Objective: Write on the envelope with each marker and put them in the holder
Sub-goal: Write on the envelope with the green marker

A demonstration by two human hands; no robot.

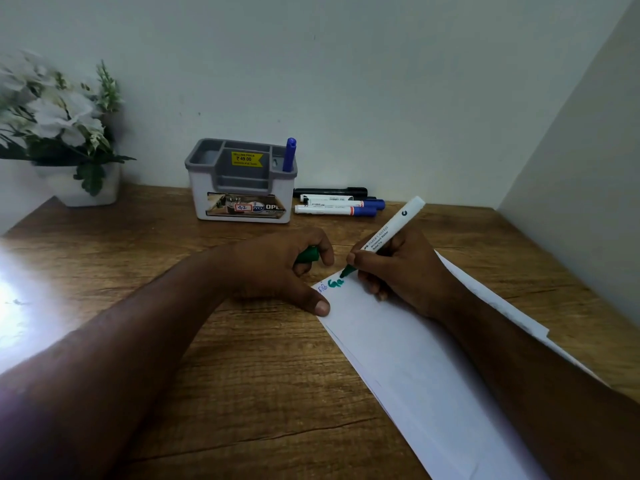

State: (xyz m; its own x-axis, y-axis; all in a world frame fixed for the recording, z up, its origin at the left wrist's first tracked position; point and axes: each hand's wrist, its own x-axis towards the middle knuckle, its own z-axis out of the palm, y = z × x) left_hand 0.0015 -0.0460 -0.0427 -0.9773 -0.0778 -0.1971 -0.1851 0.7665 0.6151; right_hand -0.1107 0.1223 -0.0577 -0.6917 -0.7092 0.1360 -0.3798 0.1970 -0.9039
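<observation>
The envelope [415,348] is the landmark here: a long white sheet lying slantwise on the wooden desk [242,393], its far corner carrying a small blue scribble and fresh green letters.

The biggest risk, as I judge it, is the envelope sliding or swivelling under the pen stroke. Only the left thumb presses its near-left edge, and the right forearm lies along its length; if either lifts mid-stroke, the paper could skate on the smooth wood and the letters would smear. A smaller risk is wet green ink: the right hand's curled fingers sit just beside the fresh letters and could drag through them. Smaller still, the green cap [308,254] could slip from the left hand and roll away, leaving the marker uncapped for the holder.

The left hand [280,268] rests on the desk just off the envelope's far-left corner, fingers curled round the green cap, thumb stretched down onto the paper's edge. The right hand [398,271] rests on the envelope's far end, pinching the green marker [388,233] in a writing grip, its tip touching the paper at the green letters and its white barrel tilting up and away to the right.

Beyond the envelope's far corner stands the holder [242,181], well apart, with one blue marker [289,154] upright in its right compartment. Just right of the holder, also beyond the envelope, lie the remaining markers [337,202], black and blue, still to be used.
</observation>
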